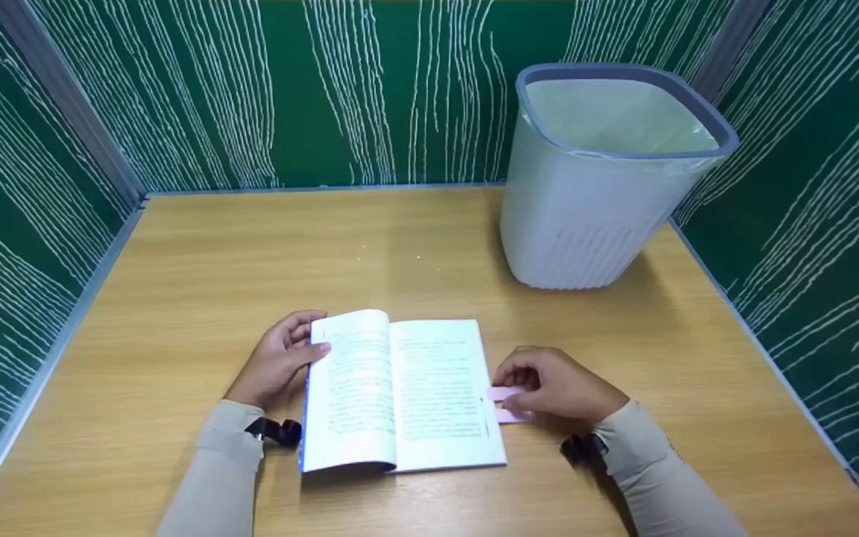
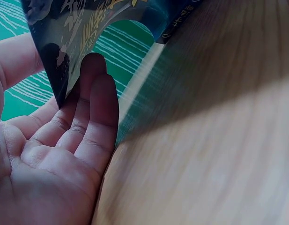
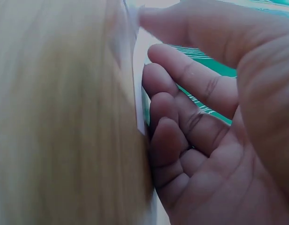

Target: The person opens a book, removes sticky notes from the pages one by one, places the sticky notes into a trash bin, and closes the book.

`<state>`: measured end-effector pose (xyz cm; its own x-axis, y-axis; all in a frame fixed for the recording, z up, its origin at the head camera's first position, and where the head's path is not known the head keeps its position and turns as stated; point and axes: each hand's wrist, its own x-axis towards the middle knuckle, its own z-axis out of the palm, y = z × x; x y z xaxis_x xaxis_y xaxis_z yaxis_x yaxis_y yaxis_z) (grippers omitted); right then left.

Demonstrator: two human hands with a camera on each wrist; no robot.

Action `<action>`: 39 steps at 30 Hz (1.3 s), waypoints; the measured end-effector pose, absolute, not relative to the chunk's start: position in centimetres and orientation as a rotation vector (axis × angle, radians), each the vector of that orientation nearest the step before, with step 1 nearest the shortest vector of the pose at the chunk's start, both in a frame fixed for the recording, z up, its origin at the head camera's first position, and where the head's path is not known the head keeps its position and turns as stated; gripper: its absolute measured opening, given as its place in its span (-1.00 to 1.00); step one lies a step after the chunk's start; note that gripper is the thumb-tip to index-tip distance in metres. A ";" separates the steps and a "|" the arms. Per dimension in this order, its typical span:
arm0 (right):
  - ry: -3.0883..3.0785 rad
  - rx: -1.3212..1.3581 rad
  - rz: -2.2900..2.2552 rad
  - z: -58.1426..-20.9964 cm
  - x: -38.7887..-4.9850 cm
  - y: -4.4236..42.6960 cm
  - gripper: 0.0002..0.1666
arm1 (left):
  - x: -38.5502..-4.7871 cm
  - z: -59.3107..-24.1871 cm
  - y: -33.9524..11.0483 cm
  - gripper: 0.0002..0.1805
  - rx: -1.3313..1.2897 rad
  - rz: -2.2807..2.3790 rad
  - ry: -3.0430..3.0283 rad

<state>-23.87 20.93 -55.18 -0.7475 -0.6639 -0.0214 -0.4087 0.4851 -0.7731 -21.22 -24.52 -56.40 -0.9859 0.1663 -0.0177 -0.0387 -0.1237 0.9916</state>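
Note:
An open book (image 1: 437,388) lies on the table, its left pages curving up from the spine. My left hand (image 1: 280,362) grips the left edge, thumb on the printed page and fingers behind the cover. In the left wrist view, the dark cover (image 2: 76,42) with light and gold lettering is raised between thumb and fingers of the left hand (image 2: 55,154). Two pink paper strips (image 1: 515,416) stick out from the right edge. My right hand (image 1: 560,384) has its thumb and curled fingers around the upper strip; the exact contact is partly hidden.
A pale waste bin (image 1: 579,216) with a grey rim and a light liner stands at the back right of the wooden table (image 1: 213,253). Green panels (image 1: 444,97) with white wavy lines enclose the back and sides. A few tiny light specks lie behind the book.

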 end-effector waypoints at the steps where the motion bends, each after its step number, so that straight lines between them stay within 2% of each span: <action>1: 2.420 -0.900 -1.128 -55.2 -23.9 20.9 -0.69 | -21.2 -56.4 -24.5 -0.33 0.148 2.251 1.984; 4: 2.425 -0.899 -1.122 -55.2 -23.9 20.8 -0.68 | -21.3 -56.4 -24.6 -0.33 0.151 2.248 1.987; 14: 2.483 -0.912 -1.098 -55.2 -23.9 20.6 -0.82 | -21.4 -56.4 -24.7 -0.34 0.144 2.248 1.992; 24: 2.512 -0.933 -1.136 -55.2 -23.7 20.5 -0.79 | -21.3 -56.4 -24.6 -0.36 0.147 2.240 2.005; 29: 2.479 -0.878 -1.211 -55.2 -23.6 20.5 -0.80 | -21.3 -56.4 -24.6 -0.34 0.152 2.234 2.014; 34: 2.454 -0.802 -1.278 -55.1 -23.5 20.5 -0.90 | -21.3 -56.4 -24.6 -0.35 0.163 2.226 2.034; 39: 2.511 -0.750 -1.338 -54.8 -23.5 20.5 -0.89 | -21.3 -56.3 -24.6 -0.35 0.161 2.222 2.038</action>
